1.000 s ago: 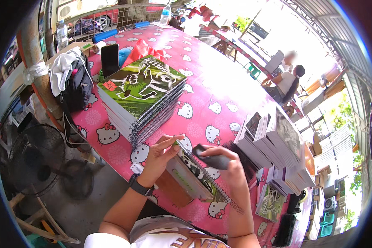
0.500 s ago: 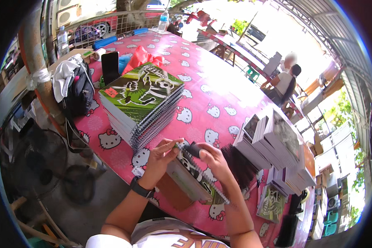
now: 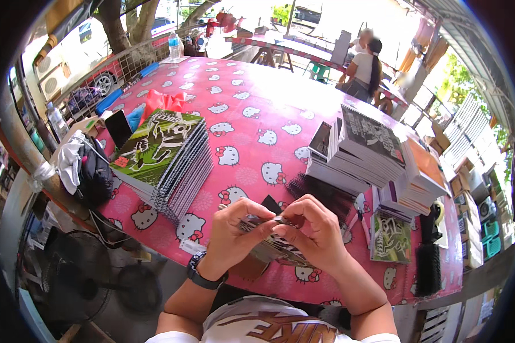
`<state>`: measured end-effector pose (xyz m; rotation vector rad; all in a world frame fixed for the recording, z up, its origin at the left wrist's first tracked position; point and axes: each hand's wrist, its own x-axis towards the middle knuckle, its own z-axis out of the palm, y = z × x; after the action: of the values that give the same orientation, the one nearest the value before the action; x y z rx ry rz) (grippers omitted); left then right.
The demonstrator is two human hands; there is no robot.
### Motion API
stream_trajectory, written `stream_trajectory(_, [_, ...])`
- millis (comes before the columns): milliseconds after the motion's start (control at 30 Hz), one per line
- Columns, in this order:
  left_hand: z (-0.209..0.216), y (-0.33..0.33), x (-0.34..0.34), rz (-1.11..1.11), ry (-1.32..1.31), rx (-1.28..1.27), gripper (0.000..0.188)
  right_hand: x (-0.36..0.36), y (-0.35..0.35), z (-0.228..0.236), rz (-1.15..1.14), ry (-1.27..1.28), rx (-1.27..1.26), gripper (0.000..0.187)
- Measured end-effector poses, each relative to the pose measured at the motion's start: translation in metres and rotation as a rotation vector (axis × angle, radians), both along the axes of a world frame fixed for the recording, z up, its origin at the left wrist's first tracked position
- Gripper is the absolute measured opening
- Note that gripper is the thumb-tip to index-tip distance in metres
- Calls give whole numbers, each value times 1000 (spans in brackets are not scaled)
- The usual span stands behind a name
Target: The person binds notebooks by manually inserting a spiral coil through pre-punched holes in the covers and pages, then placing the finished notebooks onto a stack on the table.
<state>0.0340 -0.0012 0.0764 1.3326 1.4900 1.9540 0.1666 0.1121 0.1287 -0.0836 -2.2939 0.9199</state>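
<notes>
Both my hands are raised over the near edge of the table, fingertips almost meeting. My left hand [image 3: 240,231] is closed, its thumb and fingers pinching the bound edge of a spiral notebook [image 3: 283,251]. Opposite it, my right hand [image 3: 315,228] pinches the same edge near its end. The notebook tilts toward me, mostly hidden under the hands. A dark flat piece [image 3: 272,203] pokes up just beyond the fingertips; what it is and which hand holds it I cannot tell. Left of the hands stands a stack of spiral notebooks [image 3: 163,151] with green covers.
Several notebook stacks [image 3: 372,140] stand on the right. Black coils [image 3: 323,197] lie before them, beside pliers [image 3: 363,226] and a green notebook [image 3: 390,237]. A black bag [image 3: 94,174] hangs at the left. A fan [image 3: 77,280] stands below. Two people sit farther off.
My hands have come together at the notebook's bound edge, the right one shifting its grip from the dark piece. The notebook has turned more edge-on, and my view has swung right.
</notes>
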Motion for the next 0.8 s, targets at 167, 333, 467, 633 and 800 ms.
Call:
stream_trajectory(167, [9, 3, 13, -43, 148, 113, 15, 9, 7, 4, 105, 71, 86, 19])
stream_trajectory(333, [7, -3, 18, 21, 127, 114, 15, 15, -6, 16, 69, -12, 278, 14])
stream_trajectory(467, [13, 1, 23, 30, 147, 76, 20, 18, -10, 11, -59, -90, 321, 19])
stream_trajectory(633, [25, -4, 1, 31, 517, 5, 35, 20, -5, 17, -69, -99, 366, 29])
stream_trajectory(800, [52, -49, -95, 704, 155, 432, 43, 77, 55, 12, -549, 130, -10, 44])
